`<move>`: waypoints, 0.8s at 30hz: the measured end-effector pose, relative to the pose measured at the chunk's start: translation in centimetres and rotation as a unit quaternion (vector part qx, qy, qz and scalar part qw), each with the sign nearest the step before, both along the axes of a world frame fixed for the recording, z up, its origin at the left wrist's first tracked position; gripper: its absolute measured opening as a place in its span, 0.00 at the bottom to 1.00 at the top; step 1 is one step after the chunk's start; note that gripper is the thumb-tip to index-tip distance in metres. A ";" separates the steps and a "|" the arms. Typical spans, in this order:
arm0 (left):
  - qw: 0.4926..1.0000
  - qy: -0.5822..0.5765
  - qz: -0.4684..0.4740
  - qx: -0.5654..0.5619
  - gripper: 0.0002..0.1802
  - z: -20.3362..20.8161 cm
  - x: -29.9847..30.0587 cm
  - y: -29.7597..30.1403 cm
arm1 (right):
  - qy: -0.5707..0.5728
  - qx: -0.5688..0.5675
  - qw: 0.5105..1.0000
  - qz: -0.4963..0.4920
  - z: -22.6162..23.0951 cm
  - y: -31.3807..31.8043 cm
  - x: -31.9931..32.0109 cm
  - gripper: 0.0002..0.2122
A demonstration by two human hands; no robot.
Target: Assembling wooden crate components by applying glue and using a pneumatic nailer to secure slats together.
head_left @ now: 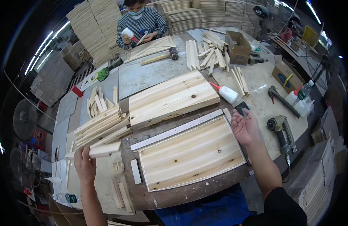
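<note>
My left hand (84, 164) is closed round a pale wooden strip (106, 150), raised near a pile of similar slats. My right hand (244, 128) is palm up with loosely curled, parted fingers and nothing in it. It hovers by the right end of a wooden panel (192, 150) lying before me. A thin white line, looking like glue, runs round the panel's border. Along its far side lies a long pale straight bar (177, 129), and a short pale block (136, 171) rests at its left. Behind stands a stack of knotty panels (174, 98).
A white glue bottle (228, 94) with a red nozzle lies beyond my right hand. Further right are a hammer (283, 101) and a nail gun (282, 133) with a hose. Wood slats (102, 124) pile up at left. Across the table, a person (142, 28) holds a white bottle.
</note>
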State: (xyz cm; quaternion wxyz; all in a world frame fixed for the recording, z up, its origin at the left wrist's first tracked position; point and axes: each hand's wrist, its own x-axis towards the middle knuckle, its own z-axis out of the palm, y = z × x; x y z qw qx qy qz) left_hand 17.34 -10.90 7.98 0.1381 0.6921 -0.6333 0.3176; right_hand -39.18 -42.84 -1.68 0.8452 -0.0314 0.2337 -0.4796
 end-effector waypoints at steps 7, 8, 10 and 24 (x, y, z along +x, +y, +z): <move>0.986 0.054 -0.068 0.145 0.20 3.8 -15.6 5.0 | 0.335 -0.221 0.916 0.010 2.3 4.5 0.2 0.14; 0.974 0.088 -0.072 0.197 0.19 3.2 -17.9 4.7 | 0.393 -0.270 0.879 0.005 2.4 5.1 0.4 0.12; 0.943 0.132 -0.045 0.302 0.20 3.0 -23.5 4.2 | 0.419 -0.357 0.831 0.078 3.3 8.8 0.6 0.12; 0.868 0.225 -0.132 0.421 0.15 -3.7 -38.1 4.5 | 0.767 -0.559 0.270 -0.164 -2.2 -11.4 2.6 0.26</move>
